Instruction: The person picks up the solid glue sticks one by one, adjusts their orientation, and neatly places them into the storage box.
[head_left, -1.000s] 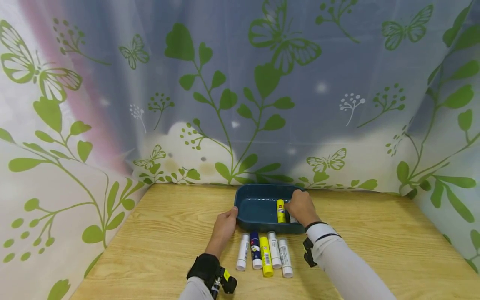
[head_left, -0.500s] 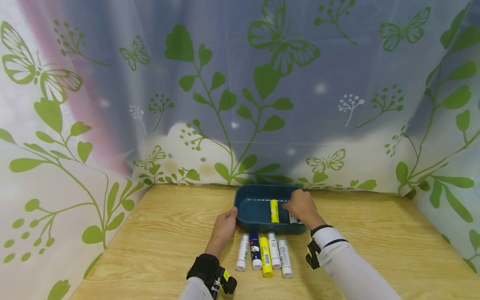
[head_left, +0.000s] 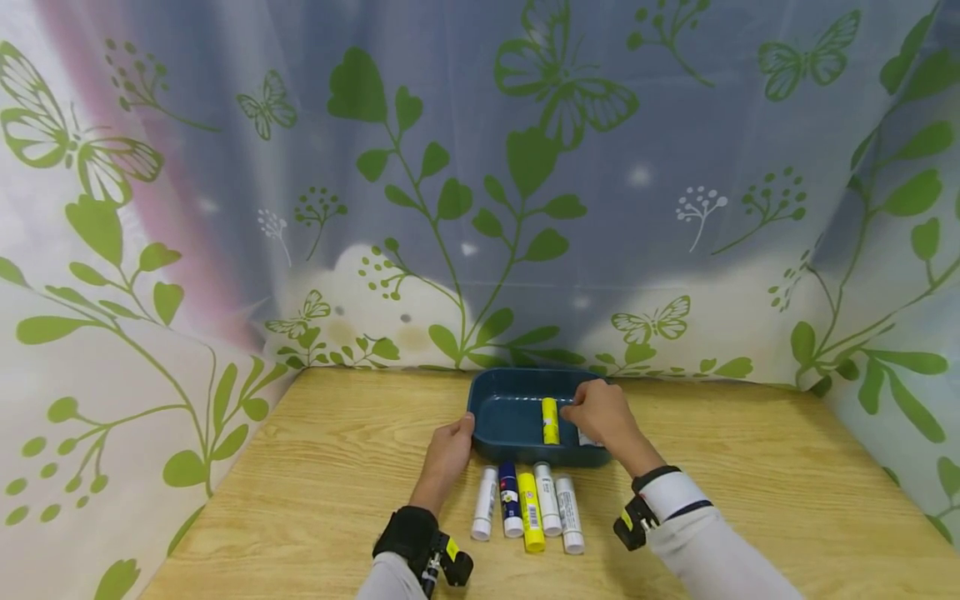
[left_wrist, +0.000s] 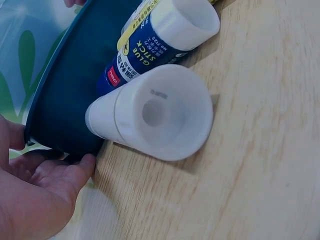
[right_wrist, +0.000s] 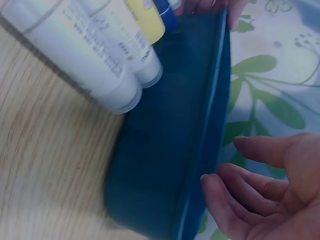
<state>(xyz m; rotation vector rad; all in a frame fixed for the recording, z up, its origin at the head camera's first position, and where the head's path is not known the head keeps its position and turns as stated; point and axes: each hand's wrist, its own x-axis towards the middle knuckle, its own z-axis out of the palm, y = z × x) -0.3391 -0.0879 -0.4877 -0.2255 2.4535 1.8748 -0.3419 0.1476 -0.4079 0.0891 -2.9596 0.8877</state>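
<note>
A dark blue-green tray [head_left: 517,454] stands at the back of the table. My left hand [head_left: 448,454] grips its left end, thumb at the rim and fingers against the outer wall in the left wrist view. Over the tray's right end is my right hand [head_left: 606,418]; the right wrist view shows its thumb and bent fingers apart, holding nothing. Just left of it, a yellow glue stick [head_left: 551,421] lies in the tray. A whitish stick [head_left: 587,440] in the tray is partly hidden under the right hand.
Before the tray lie several glue sticks in a row: a white stick [head_left: 484,503], a blue glue stick [head_left: 511,500], a yellow stick [head_left: 531,512] and more white sticks [head_left: 570,515]. A patterned curtain [head_left: 480,208] hangs behind the wooden table [head_left: 337,467].
The yellow glue stick in the tray has shifted left and lies apart from my right hand. My right wrist has swung a little to the right. The left hand stays put.
</note>
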